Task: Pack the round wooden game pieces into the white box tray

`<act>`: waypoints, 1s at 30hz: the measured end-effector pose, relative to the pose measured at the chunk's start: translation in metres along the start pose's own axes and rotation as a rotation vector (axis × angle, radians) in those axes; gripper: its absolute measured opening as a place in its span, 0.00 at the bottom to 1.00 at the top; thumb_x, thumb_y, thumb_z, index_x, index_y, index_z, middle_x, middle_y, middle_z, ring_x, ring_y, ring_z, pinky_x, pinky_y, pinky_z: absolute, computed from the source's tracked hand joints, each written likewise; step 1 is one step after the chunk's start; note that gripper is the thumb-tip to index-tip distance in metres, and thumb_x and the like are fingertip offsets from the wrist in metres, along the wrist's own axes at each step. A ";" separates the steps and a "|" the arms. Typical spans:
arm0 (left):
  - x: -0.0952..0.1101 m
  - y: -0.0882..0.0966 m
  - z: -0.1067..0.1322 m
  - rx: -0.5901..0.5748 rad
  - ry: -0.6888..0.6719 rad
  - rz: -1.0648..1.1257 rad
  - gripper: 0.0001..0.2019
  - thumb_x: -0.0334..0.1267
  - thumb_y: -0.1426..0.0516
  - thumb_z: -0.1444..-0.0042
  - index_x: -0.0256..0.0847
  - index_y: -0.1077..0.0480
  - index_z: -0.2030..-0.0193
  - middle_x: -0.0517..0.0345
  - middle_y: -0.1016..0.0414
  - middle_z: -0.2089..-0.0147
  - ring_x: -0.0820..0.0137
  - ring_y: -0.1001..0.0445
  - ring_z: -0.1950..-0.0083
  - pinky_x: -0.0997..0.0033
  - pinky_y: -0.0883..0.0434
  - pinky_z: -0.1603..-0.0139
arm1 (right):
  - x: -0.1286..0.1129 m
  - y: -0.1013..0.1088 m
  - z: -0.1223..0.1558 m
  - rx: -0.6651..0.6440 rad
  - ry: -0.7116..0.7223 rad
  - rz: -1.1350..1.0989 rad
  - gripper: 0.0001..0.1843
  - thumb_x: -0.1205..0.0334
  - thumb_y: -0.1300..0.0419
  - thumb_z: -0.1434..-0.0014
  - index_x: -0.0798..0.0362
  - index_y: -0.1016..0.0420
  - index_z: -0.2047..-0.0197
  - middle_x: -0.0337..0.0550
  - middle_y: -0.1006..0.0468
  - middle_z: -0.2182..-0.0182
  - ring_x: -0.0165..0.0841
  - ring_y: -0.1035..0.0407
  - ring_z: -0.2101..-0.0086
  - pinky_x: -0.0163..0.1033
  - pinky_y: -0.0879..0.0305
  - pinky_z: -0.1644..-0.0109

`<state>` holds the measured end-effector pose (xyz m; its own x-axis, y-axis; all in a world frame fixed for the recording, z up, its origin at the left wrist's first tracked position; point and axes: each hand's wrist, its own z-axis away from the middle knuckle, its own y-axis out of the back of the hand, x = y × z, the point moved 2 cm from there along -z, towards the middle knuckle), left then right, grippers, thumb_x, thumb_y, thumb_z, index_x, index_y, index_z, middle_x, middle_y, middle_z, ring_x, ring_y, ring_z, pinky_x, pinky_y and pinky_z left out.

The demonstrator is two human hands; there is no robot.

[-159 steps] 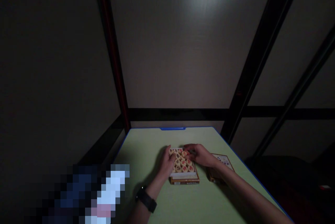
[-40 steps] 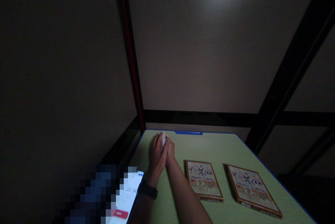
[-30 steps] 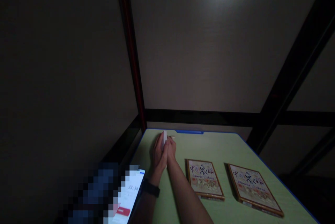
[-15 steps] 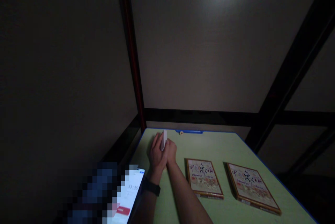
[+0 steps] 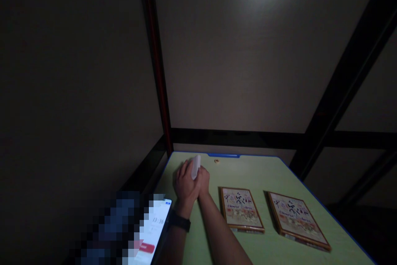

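You have one white tray (image 5: 196, 167) standing tilted over the far left of the green table (image 5: 251, 174). Your left hand (image 5: 185, 185) clasps it; your right hand (image 5: 204, 180) presses alongside, fingers hidden, so its grip can't be told. Two Chinese chess boxes (image 5: 242, 209) lie right of your right forearm (image 5: 221, 227), one round piece (image 5: 216, 161) beyond. Pixelation covers part of one phone (image 5: 157, 219), cut off below.

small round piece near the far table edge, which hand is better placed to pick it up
Probably the right hand: it is nearer the round piece, while the left hand lies farther off, holding the white object. The right hand's own grip is hidden, though.
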<state>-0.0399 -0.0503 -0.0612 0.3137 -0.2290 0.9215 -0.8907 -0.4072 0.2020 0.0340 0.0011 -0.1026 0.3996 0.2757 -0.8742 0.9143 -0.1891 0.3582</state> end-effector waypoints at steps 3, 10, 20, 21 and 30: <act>0.002 0.001 0.001 0.020 -0.008 0.022 0.17 0.40 0.37 0.50 0.49 0.23 0.52 0.55 0.30 0.36 0.51 0.46 0.29 0.56 0.56 0.25 | -0.008 0.004 0.004 0.040 -0.011 0.105 0.11 0.65 0.46 0.45 0.53 0.24 0.73 0.54 0.21 0.70 0.40 0.31 0.69 0.41 0.38 0.60; -0.007 0.003 -0.003 0.147 -0.007 0.033 0.15 0.42 0.38 0.48 0.48 0.21 0.53 0.53 0.27 0.39 0.52 0.40 0.32 0.56 0.54 0.26 | -0.023 0.011 0.014 0.085 -0.006 0.205 0.17 0.61 0.49 0.38 0.55 0.23 0.72 0.54 0.20 0.70 0.40 0.29 0.67 0.39 0.39 0.60; -0.014 0.013 -0.012 0.223 0.070 -0.092 0.21 0.47 0.53 0.36 0.42 0.26 0.44 0.51 0.23 0.42 0.63 0.26 0.41 0.65 0.33 0.38 | -0.031 0.011 0.033 0.078 0.058 0.520 0.18 0.67 0.53 0.34 0.57 0.21 0.55 0.54 0.21 0.56 0.41 0.31 0.53 0.42 0.41 0.44; -0.015 0.013 -0.013 0.227 0.096 -0.068 0.21 0.48 0.53 0.35 0.42 0.26 0.45 0.51 0.23 0.43 0.63 0.26 0.42 0.65 0.33 0.38 | -0.032 0.012 0.036 0.075 0.063 0.548 0.19 0.65 0.54 0.33 0.58 0.22 0.52 0.56 0.22 0.53 0.43 0.32 0.50 0.44 0.42 0.42; -0.017 0.025 -0.020 0.405 0.147 0.066 0.21 0.49 0.51 0.36 0.43 0.25 0.46 0.52 0.22 0.44 0.61 0.27 0.40 0.62 0.35 0.36 | -0.039 0.021 0.080 -0.123 0.082 0.669 0.35 0.50 0.45 0.37 0.54 0.40 0.31 0.60 0.45 0.31 0.59 0.53 0.33 0.59 0.56 0.33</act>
<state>-0.0741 -0.0385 -0.0654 0.1841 -0.1494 0.9715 -0.6970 -0.7167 0.0218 0.0320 -0.0885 -0.0874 0.8806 0.2078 -0.4259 0.4677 -0.2363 0.8517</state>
